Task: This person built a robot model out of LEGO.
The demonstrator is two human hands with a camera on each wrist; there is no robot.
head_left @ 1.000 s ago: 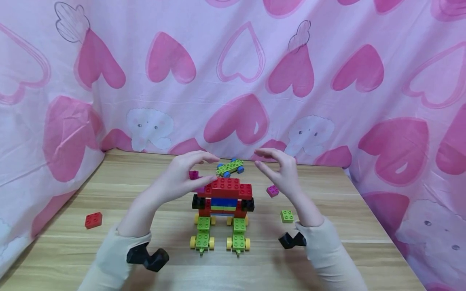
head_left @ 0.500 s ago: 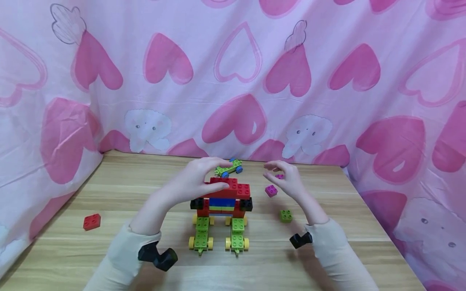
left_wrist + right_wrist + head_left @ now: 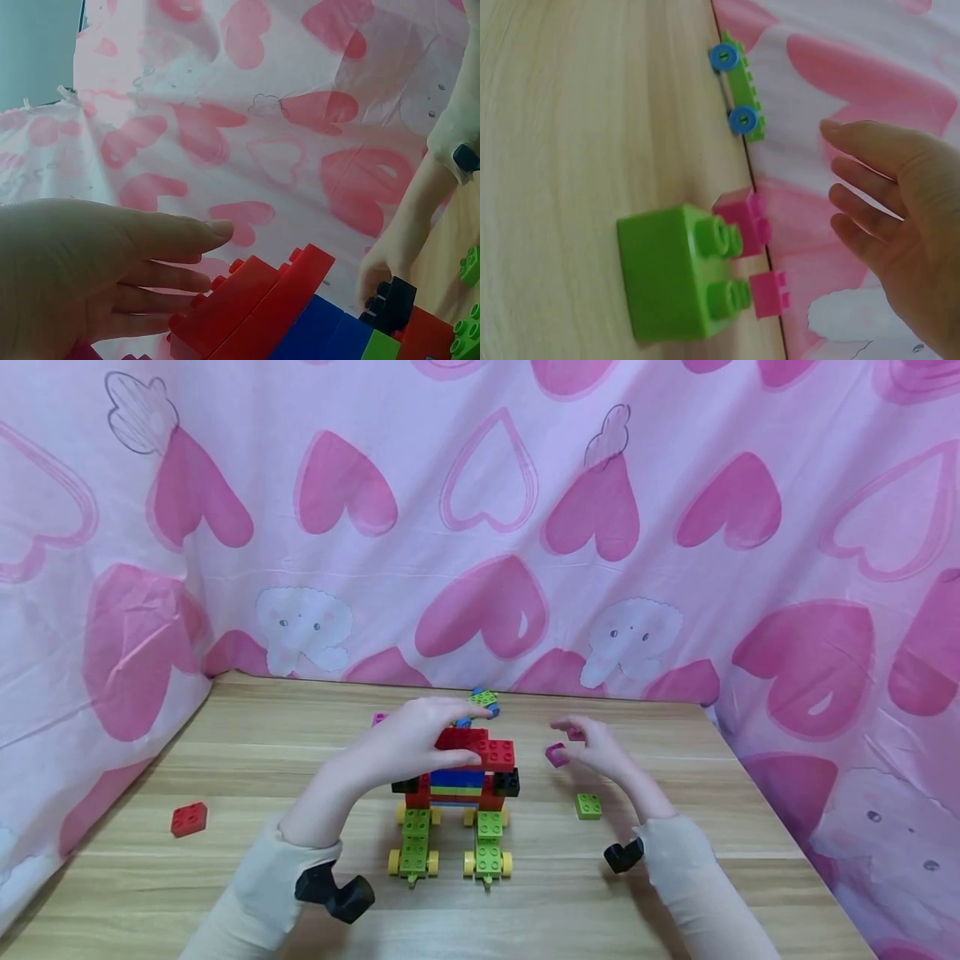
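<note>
A toy brick build stands mid-table, with red bricks (image 3: pixel 501 754) on top, a blue layer (image 3: pixel 453 778) below and green bases (image 3: pixel 415 852) on yellow wheels. My left hand (image 3: pixel 405 743) hovers at the red top, hiding its left part. In the left wrist view, its loose fingers (image 3: pixel 161 300) are right at the red bricks' studded side and its thumb is higher. My right hand (image 3: pixel 603 753) is held above the table near two pink bricks (image 3: pixel 556 755), fingers slightly bent. The right wrist view shows nothing in its grasp.
A green wheeled base (image 3: pixel 486 698) with blue wheels sits behind the build. One green brick (image 3: pixel 588 807) lies right of it, a red brick (image 3: pixel 189 819) far left. Pink brick (image 3: pixel 379 718) peeks out behind my left hand. A heart-patterned curtain (image 3: pixel 480 527) hangs around the table.
My left hand has moved right and lower, over the red top. My right hand has shifted right and down, near the pink bricks. The build has stayed in place.
</note>
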